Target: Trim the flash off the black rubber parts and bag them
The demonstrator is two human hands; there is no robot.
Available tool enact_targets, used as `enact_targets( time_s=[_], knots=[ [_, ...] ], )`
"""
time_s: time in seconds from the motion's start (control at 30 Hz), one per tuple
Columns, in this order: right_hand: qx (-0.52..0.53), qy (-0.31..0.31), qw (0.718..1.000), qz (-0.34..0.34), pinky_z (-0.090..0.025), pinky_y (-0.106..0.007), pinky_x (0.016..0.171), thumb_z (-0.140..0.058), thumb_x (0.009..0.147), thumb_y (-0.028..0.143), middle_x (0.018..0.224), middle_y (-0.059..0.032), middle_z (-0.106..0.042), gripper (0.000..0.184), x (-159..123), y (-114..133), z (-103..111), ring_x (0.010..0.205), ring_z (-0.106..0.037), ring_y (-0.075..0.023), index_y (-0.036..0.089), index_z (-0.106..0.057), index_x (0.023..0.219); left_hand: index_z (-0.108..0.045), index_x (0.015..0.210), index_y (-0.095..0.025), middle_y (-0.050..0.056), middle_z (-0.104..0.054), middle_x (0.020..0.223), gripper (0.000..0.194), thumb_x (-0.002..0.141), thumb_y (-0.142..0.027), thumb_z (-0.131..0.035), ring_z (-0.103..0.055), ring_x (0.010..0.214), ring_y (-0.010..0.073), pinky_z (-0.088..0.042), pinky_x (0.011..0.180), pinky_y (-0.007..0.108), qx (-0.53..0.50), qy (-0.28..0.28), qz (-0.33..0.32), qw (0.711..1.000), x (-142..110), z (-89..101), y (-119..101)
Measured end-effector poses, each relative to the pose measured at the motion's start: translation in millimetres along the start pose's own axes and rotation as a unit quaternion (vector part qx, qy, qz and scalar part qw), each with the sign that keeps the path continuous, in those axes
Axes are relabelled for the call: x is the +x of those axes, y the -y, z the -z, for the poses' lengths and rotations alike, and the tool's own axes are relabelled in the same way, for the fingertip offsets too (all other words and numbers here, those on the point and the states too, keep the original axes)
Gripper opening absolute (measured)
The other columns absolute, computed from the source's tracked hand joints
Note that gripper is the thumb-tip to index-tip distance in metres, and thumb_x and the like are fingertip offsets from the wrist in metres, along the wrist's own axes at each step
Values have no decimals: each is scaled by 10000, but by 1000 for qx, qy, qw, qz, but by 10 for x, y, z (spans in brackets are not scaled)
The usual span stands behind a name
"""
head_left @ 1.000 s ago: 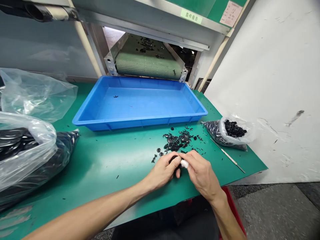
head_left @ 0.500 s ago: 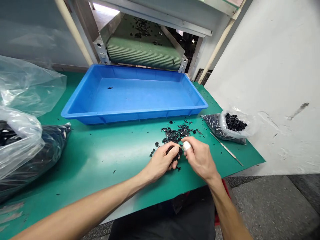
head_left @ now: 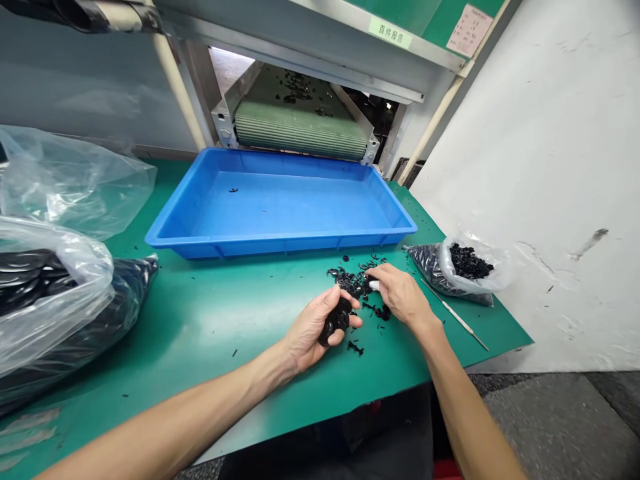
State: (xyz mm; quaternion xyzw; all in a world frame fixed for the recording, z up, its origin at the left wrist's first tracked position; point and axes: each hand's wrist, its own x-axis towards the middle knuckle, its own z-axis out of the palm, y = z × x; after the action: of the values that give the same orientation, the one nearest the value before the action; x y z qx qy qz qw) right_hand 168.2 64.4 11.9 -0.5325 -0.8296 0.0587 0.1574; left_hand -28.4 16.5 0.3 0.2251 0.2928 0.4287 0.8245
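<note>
Near the front edge of the table (head_left: pixel 200 327), toward its right corner, we have both hands at some black parts. Our left hand (head_left: pixel 320 323) is half closed, palm turned up, with its fingers curled around several round, glossy discs (head_left: pixel 336 321); we hold these clear of the pile. Our right hand (head_left: pixel 403 293) reaches down at the right side of the pile (head_left: pixel 347 281), fingertips drawn together, a white wrap (head_left: pixel 375 285) on one finger. We cannot tell whether it has hold of a part, because its own fingers hide the tips.

Between our left hand and the table's front edge we see a thin black piece (head_left: pixel 356 347) lying loose. Along the back edge stands the blue tray (head_left: pixel 310 203), a small dark bit (head_left: pixel 233 191) near its back left corner. Just beyond its back rim is the end of the green belt (head_left: pixel 300 133), with more black parts farther up it.

By the table's right edge we have an open bag (head_left: pixel 500 270) of small black parts, and just beside it a thin tool (head_left: pixel 463 319) slanting toward the right corner. A bigger bag (head_left: pixel 95 267) of dark parts fills the left end.
</note>
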Motion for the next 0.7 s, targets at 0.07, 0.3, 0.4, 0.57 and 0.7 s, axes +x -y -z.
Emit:
enact_targets(
  time_s=[0.07, 0.3, 0.4, 0.57, 0.7],
  knots=[
    [86, -71, 993, -29, -466, -317, 831, -374, 839, 107, 1049, -63, -647, 368, -51, -53, -45, 926, -607, -183, 203, -608, 1107, -568, 819, -147, 60, -605, 904, 252, 788, -385, -645, -658, 716, 125, -297, 320, 96, 2, -1, 1, 1000, 6, 2, -8],
    [415, -103, 884, -189, -497, -241, 525, -554, 802, 290, 705, -7, -654, 223, -389, 260, -89, 549, -591, -123, 183, -651, 972, -589, 990, -151, 65, -622, 861, 310, 767, -351, -670, -581, 587, 94, -241, 296, 126, 87, 19, 18, 996, 4, -41, 3],
    [432, -95, 879, -178, -468, -221, 494, -576, 796, 272, 699, 4, -633, 166, -531, 488, -82, 518, -552, -102, 197, -667, 912, -562, 986, -169, 7, -602, 654, 333, 817, -456, -572, -452, 415, 56, -233, 303, 138, 184, 9, 9, 983, -36, -97, 65],
    [341, -82, 932, -87, -460, -226, 614, -483, 856, 187, 818, -7, -629, 298, -625, 621, -12, 689, -581, -119, 259, -646, 1094, -524, 858, -178, -15, -577, 543, 380, 831, -554, -477, -354, 353, 43, -220, 327, 151, 234, 10, -1, 972, -92, -121, 117],
    [298, -75, 950, -46, -432, -223, 643, -455, 867, 160, 799, -6, -635, 253, -630, 609, 57, 713, -578, -121, 238, -672, 970, -539, 868, -171, -21, -574, 538, 355, 818, -523, -526, -307, 334, 30, -203, 329, 156, 265, 50, 10, 963, -103, -80, 106]
  ],
)
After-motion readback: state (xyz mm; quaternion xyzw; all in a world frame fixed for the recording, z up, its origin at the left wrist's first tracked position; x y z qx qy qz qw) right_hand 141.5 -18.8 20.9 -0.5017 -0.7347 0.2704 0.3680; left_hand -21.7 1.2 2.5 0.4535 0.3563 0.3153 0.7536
